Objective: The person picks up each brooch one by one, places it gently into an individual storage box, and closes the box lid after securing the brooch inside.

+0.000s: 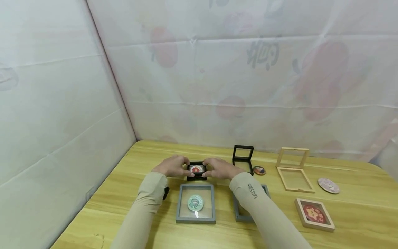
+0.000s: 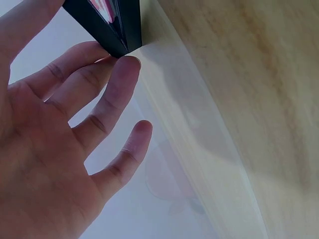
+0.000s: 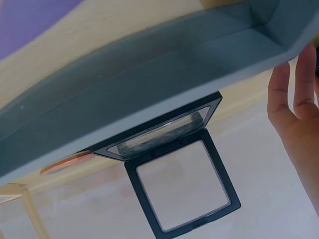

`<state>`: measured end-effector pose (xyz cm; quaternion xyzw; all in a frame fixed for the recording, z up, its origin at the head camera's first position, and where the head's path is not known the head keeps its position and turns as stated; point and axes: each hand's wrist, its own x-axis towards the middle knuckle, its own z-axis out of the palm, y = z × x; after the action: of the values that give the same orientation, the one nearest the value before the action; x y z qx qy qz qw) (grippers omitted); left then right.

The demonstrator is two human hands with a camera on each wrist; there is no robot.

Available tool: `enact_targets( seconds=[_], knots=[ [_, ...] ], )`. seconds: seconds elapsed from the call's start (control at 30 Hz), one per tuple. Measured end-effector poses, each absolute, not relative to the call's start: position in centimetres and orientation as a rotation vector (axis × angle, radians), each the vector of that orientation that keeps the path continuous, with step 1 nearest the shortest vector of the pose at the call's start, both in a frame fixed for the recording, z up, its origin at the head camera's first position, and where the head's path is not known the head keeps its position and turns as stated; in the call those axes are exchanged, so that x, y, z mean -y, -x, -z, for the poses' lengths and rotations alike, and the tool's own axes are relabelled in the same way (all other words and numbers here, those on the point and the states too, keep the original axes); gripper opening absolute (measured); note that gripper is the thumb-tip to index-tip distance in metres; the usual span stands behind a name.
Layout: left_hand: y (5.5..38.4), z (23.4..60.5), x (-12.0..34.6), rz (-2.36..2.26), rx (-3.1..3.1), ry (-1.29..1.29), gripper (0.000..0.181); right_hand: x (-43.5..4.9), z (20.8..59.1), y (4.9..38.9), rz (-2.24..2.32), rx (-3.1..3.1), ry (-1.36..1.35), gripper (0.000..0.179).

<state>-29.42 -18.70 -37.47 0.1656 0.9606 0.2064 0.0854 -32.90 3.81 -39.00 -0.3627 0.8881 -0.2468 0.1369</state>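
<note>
A small black display frame [image 1: 196, 178] with a round red-flower badge [image 1: 196, 169] in it is held at the table's far side. My left hand [image 1: 174, 166] grips its left edge between thumb and fingers. On the opposite edge, my right hand [image 1: 222, 168] pinches it the same way. In the left wrist view the two halves of the black frame [image 2: 130, 25] meet in a narrow V at the corner by the left hand's [image 2: 65, 114] fingertips. The right wrist view catches only part of the right hand [image 3: 296, 109], with the frame mostly cut off.
Nearest me lies a grey frame [image 1: 196, 221] with a green badge [image 1: 195, 203]. Another grey frame [image 1: 244, 218] sits under my right forearm. Rightward stand an open black frame [image 1: 243, 159], a dark round badge [image 1: 259, 170], an open wooden frame [image 1: 295, 190], a pale badge [image 1: 328, 185] and a filled wooden frame [image 1: 317, 226].
</note>
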Motion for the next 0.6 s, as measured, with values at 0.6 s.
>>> enact_targets(
  seconds=[0.6],
  knots=[
    [29.51, 37.53, 18.17, -0.552, -2.890, -0.387, 0.037, -3.17, 39.38, 32.96, 0.751, -2.658, 0.973, 0.053]
  ],
)
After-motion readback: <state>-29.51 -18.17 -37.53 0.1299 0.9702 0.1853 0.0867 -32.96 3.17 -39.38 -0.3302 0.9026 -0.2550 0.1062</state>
